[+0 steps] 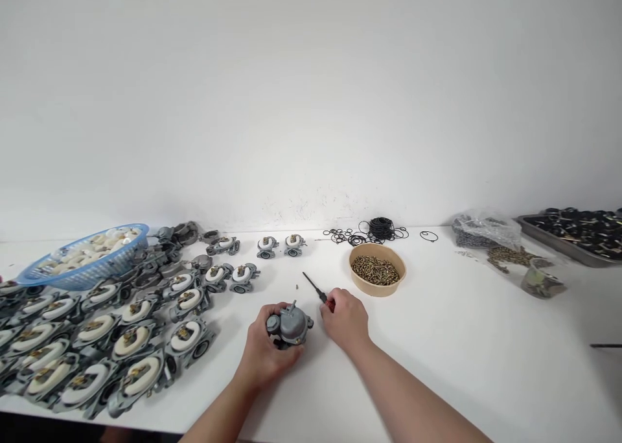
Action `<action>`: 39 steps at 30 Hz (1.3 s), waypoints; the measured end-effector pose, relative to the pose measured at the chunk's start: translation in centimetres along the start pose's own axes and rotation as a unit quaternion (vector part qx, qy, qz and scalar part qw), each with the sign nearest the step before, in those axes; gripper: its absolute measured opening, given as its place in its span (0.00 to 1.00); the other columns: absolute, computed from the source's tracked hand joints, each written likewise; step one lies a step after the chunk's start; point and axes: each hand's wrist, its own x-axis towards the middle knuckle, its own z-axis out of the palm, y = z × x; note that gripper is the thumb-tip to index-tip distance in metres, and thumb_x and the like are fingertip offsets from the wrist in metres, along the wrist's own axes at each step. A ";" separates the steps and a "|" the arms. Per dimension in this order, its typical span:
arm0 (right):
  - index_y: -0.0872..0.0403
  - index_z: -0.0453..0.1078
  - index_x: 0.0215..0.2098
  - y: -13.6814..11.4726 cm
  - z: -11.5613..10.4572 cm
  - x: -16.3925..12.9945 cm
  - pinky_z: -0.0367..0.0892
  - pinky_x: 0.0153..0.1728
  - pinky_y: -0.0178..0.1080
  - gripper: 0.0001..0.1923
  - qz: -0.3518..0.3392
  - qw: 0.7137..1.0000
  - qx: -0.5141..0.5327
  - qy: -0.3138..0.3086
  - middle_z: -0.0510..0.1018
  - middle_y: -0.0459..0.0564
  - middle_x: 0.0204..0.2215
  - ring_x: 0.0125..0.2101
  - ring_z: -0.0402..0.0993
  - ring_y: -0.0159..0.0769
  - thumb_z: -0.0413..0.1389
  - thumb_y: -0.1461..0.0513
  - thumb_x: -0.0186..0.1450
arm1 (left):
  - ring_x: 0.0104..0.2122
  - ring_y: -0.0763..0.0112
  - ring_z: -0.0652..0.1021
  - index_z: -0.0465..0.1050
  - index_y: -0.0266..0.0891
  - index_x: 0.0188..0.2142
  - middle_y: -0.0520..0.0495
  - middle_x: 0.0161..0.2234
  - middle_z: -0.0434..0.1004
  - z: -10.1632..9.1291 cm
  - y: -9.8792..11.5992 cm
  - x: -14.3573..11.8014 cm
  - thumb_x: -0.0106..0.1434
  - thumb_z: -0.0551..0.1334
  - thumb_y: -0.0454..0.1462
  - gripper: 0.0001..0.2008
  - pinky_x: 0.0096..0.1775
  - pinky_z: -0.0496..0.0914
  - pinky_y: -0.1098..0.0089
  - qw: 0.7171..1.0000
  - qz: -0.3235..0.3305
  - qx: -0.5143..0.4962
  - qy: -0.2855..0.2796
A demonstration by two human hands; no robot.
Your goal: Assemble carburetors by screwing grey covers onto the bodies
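Note:
My left hand [266,355] grips a grey metal carburetor body [289,324] and holds it just above the white table [461,352]. My right hand [344,318] is closed around the red handle of a small screwdriver [315,289], whose dark shaft points up and to the left, away from the carburetor. A tiny screw [296,287] lies on the table just beyond the carburetor. A tan bowl [378,270] full of brass screws stands a short way behind my right hand.
Many carburetor bodies with white floats [131,339] cover the table's left side. A blue basket [87,256] of white parts sits at far left. Black O-rings [379,230] lie by the wall. Plastic bags of parts [486,232] and a metal tray [573,232] stand at right.

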 end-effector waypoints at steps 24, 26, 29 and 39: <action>0.53 0.67 0.30 0.1 -0.4 -0.2 0.57 0.36 0.35 0.02 0.013 0.999 0.039 -0.009 0.73 0.45 0.30 0.33 0.67 0.34 0.56 0.65 0.60 | 0.44 0.54 0.81 0.65 0.40 0.45 0.36 0.51 0.77 -0.1 -0.9 0.1 0.42 0.68 0.37 0.28 0.41 0.78 0.62 0.999 -0.032 -0.008 0.000; 0.52 0.66 0.30 0.2 -0.5 -0.3 0.57 0.35 0.35 0.02 0.012 0.999 0.039 -0.010 0.73 0.44 0.30 0.33 0.67 0.34 0.56 0.65 0.60 | 0.44 0.55 0.81 0.64 0.40 0.45 0.37 0.51 0.77 -0.1 -0.9 0.1 0.43 0.67 0.37 0.28 0.39 0.79 0.64 0.999 -0.043 -0.022 -0.004; 0.52 0.67 0.30 0.3 -0.7 -0.3 0.58 0.35 0.35 0.02 0.010 0.999 0.043 -0.011 0.73 0.44 0.31 0.33 0.68 0.33 0.56 0.64 0.61 | 0.44 0.56 0.81 0.63 0.40 0.44 0.37 0.52 0.76 -0.1 -0.8 0.2 0.42 0.67 0.36 0.28 0.39 0.79 0.65 0.998 -0.052 -0.038 -0.006; 0.52 0.67 0.30 0.3 -0.5 -0.3 0.59 0.35 0.36 0.01 0.017 0.998 0.051 -0.012 0.73 0.44 0.30 0.32 0.68 0.34 0.55 0.64 0.60 | 0.44 0.56 0.81 0.63 0.42 0.42 0.39 0.50 0.78 -0.5 -0.6 -0.1 0.41 0.67 0.34 0.26 0.42 0.78 0.63 1.000 -0.021 -0.003 -0.021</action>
